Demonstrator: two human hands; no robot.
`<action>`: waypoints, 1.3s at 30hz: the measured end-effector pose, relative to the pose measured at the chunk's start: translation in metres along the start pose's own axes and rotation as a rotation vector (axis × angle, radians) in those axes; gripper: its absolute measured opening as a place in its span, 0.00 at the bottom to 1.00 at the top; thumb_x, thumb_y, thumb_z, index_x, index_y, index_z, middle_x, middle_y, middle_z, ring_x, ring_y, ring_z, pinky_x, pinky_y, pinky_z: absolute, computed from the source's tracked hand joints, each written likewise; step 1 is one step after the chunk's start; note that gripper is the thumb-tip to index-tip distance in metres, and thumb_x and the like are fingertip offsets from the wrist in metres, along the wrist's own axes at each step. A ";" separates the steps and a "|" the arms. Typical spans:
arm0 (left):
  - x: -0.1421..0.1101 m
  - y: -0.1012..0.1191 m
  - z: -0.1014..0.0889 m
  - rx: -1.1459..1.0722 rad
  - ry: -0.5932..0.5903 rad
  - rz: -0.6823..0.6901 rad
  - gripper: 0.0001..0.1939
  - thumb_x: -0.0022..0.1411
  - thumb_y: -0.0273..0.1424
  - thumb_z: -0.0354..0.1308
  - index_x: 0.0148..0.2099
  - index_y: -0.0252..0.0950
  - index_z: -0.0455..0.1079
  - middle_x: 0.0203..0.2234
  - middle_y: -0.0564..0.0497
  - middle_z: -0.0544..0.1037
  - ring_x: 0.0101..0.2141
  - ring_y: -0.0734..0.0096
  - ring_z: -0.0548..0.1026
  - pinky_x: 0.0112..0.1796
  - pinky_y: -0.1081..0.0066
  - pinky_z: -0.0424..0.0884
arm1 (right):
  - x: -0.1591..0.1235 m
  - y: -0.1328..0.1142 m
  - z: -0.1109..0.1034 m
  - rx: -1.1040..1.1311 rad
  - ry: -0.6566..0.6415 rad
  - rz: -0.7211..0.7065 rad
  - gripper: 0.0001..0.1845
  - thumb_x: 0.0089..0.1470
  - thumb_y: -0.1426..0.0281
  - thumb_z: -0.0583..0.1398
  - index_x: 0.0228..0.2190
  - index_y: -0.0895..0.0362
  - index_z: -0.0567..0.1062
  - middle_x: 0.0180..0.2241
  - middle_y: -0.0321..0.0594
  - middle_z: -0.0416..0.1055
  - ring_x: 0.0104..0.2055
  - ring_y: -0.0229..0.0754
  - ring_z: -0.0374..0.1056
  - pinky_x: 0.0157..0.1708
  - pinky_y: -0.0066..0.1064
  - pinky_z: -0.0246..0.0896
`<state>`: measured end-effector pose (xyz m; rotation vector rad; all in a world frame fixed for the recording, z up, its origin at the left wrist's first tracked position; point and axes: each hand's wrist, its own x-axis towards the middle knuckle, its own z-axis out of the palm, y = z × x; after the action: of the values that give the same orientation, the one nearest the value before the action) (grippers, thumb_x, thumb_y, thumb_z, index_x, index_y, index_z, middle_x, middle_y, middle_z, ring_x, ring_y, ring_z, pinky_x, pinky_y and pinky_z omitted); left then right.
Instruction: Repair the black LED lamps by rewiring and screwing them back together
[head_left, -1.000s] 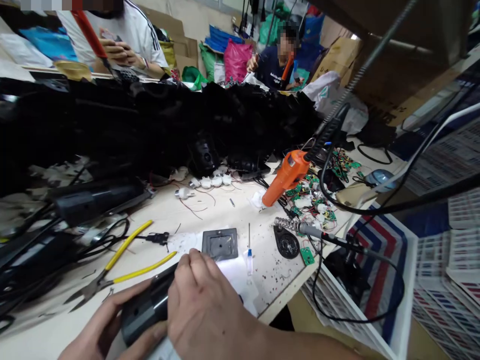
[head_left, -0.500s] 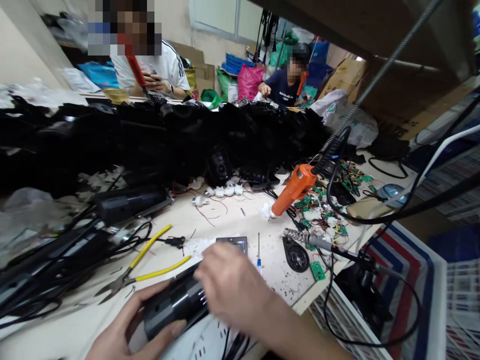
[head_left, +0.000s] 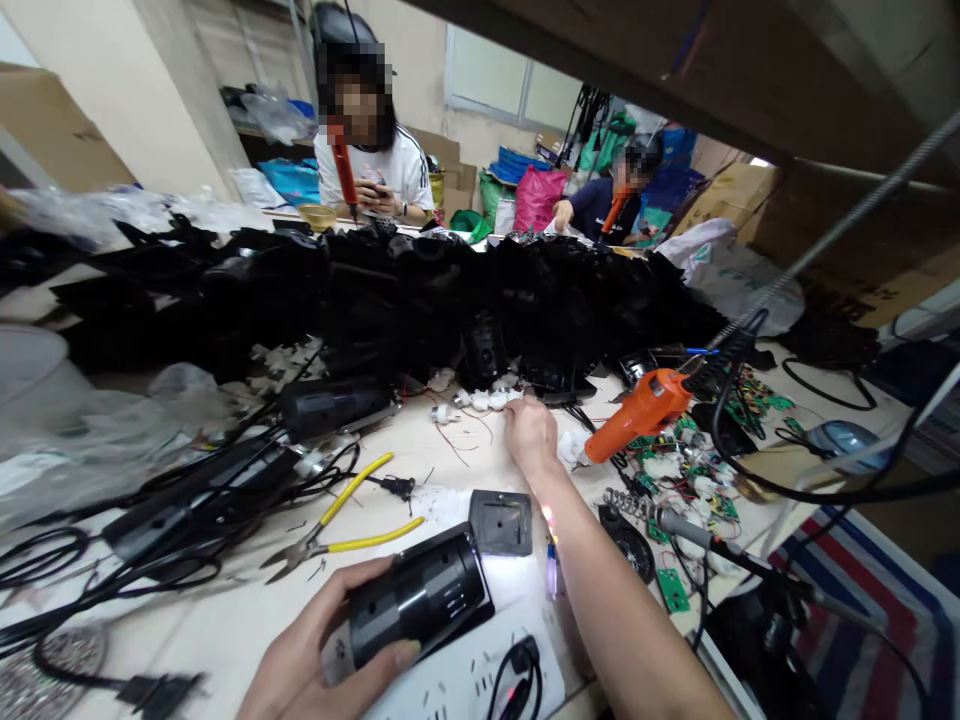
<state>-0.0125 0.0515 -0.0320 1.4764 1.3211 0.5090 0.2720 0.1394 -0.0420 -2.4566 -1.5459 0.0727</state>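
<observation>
My left hand is wrapped round a black cylindrical plastic housing, which lies tilted with its wider end toward the right. Past it, my right hand reaches forward, fingers curled at the right end of a row of small white plastic parts with thin red wires. Its fingertips are mostly hidden, so what they pinch does not show. A square black plastic piece lies flat between the two hands. Under my right forearm is a screwdriver, partly covered. Yellow-handled cutting pliers lie open left of the housing.
An orange electric screwdriver hangs at right, near circuit boards and a soldering iron in its coil holder. A white power strip lies in front. Black plastic parts are heaped along the back; two people sit beyond.
My right hand has left the housing's end and moved forward to the white parts, uncovering the square black piece. My left hand still holds the housing. The view has shifted left.
</observation>
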 end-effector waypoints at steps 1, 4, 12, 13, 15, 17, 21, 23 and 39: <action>-0.001 0.002 0.000 -0.015 -0.001 -0.002 0.31 0.45 0.47 0.65 0.50 0.42 0.65 0.45 0.48 0.79 0.47 0.52 0.75 0.47 0.63 0.71 | 0.002 -0.001 0.000 -0.027 -0.009 -0.001 0.12 0.61 0.65 0.59 0.43 0.59 0.73 0.45 0.42 0.72 0.45 0.43 0.71 0.45 0.42 0.68; -0.004 0.008 0.001 -0.049 0.008 -0.005 0.30 0.45 0.46 0.64 0.50 0.42 0.66 0.45 0.48 0.79 0.46 0.53 0.76 0.46 0.64 0.71 | 0.010 -0.001 0.002 -0.091 -0.035 -0.003 0.13 0.61 0.65 0.59 0.45 0.60 0.73 0.45 0.43 0.72 0.44 0.43 0.71 0.44 0.42 0.69; -0.004 0.013 0.000 -0.036 0.010 0.013 0.28 0.45 0.41 0.64 0.49 0.39 0.68 0.40 0.47 0.80 0.43 0.51 0.76 0.44 0.60 0.70 | 0.018 -0.004 0.005 -0.153 -0.033 -0.053 0.12 0.61 0.65 0.59 0.43 0.60 0.73 0.44 0.42 0.73 0.44 0.43 0.71 0.44 0.41 0.68; -0.004 0.013 0.000 -0.039 0.011 0.014 0.27 0.44 0.40 0.65 0.48 0.39 0.68 0.39 0.47 0.80 0.42 0.52 0.76 0.43 0.61 0.70 | 0.018 -0.005 0.004 -0.153 -0.027 -0.051 0.11 0.61 0.66 0.59 0.42 0.61 0.73 0.43 0.43 0.73 0.43 0.43 0.71 0.44 0.41 0.68; -0.003 0.012 -0.001 -0.049 -0.008 0.011 0.26 0.44 0.38 0.65 0.48 0.39 0.69 0.39 0.48 0.80 0.41 0.54 0.76 0.42 0.62 0.70 | 0.018 -0.006 -0.001 -0.144 -0.011 -0.044 0.09 0.61 0.71 0.57 0.39 0.63 0.74 0.40 0.46 0.74 0.42 0.44 0.71 0.43 0.39 0.67; -0.004 0.013 -0.002 -0.058 -0.045 0.010 0.25 0.45 0.37 0.65 0.48 0.39 0.69 0.39 0.49 0.79 0.41 0.55 0.76 0.41 0.63 0.70 | 0.012 -0.010 -0.011 -0.120 0.012 -0.045 0.09 0.59 0.76 0.55 0.37 0.65 0.76 0.38 0.51 0.74 0.42 0.47 0.72 0.42 0.36 0.65; -0.004 0.015 -0.005 -0.076 -0.083 0.046 0.25 0.45 0.34 0.66 0.47 0.39 0.68 0.41 0.49 0.78 0.43 0.58 0.74 0.44 0.64 0.69 | -0.028 -0.031 -0.045 0.000 0.054 -0.175 0.11 0.58 0.73 0.54 0.34 0.59 0.77 0.38 0.45 0.72 0.43 0.46 0.69 0.44 0.34 0.62; -0.004 0.016 -0.005 -0.097 -0.092 0.068 0.24 0.46 0.33 0.67 0.47 0.38 0.68 0.40 0.49 0.78 0.41 0.60 0.74 0.43 0.65 0.69 | -0.060 -0.049 -0.062 0.268 -0.008 -0.454 0.07 0.57 0.71 0.58 0.31 0.55 0.78 0.35 0.40 0.69 0.40 0.42 0.68 0.42 0.32 0.63; -0.004 0.017 -0.004 -0.083 -0.050 0.136 0.24 0.45 0.30 0.67 0.46 0.37 0.68 0.41 0.50 0.78 0.42 0.60 0.74 0.46 0.63 0.68 | -0.123 -0.081 -0.089 0.482 -0.312 -0.606 0.07 0.50 0.74 0.64 0.25 0.55 0.71 0.31 0.36 0.68 0.37 0.43 0.66 0.36 0.35 0.62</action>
<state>-0.0095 0.0523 -0.0146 1.5067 1.1529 0.6038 0.1618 0.0472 0.0524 -1.5955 -2.0408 0.6561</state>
